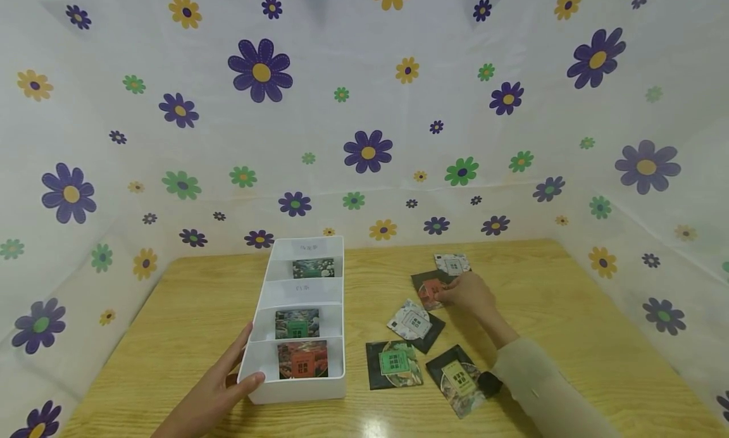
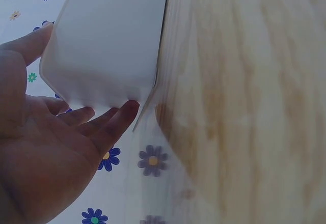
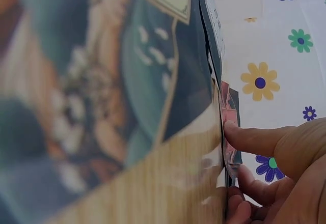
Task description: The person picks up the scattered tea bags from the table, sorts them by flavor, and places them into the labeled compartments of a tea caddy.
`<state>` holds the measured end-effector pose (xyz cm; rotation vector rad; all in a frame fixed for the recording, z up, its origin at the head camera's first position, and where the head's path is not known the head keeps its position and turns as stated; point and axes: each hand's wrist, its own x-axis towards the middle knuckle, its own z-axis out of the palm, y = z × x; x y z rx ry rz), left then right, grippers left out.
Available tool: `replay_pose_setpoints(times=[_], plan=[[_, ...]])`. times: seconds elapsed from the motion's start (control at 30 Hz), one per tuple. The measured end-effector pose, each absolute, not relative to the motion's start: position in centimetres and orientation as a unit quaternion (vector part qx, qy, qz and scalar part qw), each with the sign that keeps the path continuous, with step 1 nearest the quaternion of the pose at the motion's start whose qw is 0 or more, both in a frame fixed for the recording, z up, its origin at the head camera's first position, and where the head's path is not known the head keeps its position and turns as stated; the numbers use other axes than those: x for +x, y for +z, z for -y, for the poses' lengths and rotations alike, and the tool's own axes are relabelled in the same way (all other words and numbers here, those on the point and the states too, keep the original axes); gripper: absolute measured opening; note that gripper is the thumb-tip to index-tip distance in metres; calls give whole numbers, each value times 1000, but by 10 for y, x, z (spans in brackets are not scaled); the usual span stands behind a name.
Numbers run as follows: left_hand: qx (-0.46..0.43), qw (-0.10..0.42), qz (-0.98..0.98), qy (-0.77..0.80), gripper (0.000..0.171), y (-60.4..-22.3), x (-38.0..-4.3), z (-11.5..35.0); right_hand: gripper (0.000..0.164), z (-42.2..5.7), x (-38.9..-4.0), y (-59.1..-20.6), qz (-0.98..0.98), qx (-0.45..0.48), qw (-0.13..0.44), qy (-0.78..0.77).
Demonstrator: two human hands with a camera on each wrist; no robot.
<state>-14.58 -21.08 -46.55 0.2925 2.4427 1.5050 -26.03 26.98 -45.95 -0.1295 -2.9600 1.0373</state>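
A long white divided box (image 1: 296, 392) stands on the table, with flat printed packets in several of its compartments. My left hand (image 1: 213, 387) holds its near left corner, thumb on the front rim and fingers along the side. In the left wrist view, the fingertips (image 2: 131, 107) press against the box's wall. Right of the box, my right hand (image 1: 471, 294) pinches the edge of a dark packet with a red label (image 1: 426, 291). The right wrist view has the thumb (image 3: 249, 137) on the red face and other fingers at the packet's lower edge.
A white-patterned packet (image 1: 452, 262) lies just behind the red one. Nearer are another white-patterned packet (image 1: 411, 321) over a dark one, a green-labelled packet (image 1: 394, 364) and a yellow-labelled packet (image 1: 455, 378) by the right sleeve. A flowered cloth (image 1: 319, 140) surrounds the wooden table (image 1: 188, 324).
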Motion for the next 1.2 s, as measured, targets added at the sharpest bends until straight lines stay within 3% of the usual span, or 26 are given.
replay_pose_setpoints(times=[0.27, 0.47, 0.7, 0.97, 1.2], plan=[[101, 128, -841, 517, 88, -467, -146, 211, 47, -276, -263, -464, 939, -61, 16, 339], [102, 126, -838, 521, 87, -467, -146, 211, 20, -285, -261, -465, 917, -30, 13, 398], [99, 129, -838, 520, 87, -466, -146, 211, 23, -297, -255, -448, 895, -25, -40, 444], [93, 138, -835, 524, 88, -466, -147, 212, 41, -305, -257, -439, 817, -40, -118, 563], [95, 135, -834, 527, 88, -465, -147, 211, 34, -305, -260, -437, 708, -23, -173, 685]])
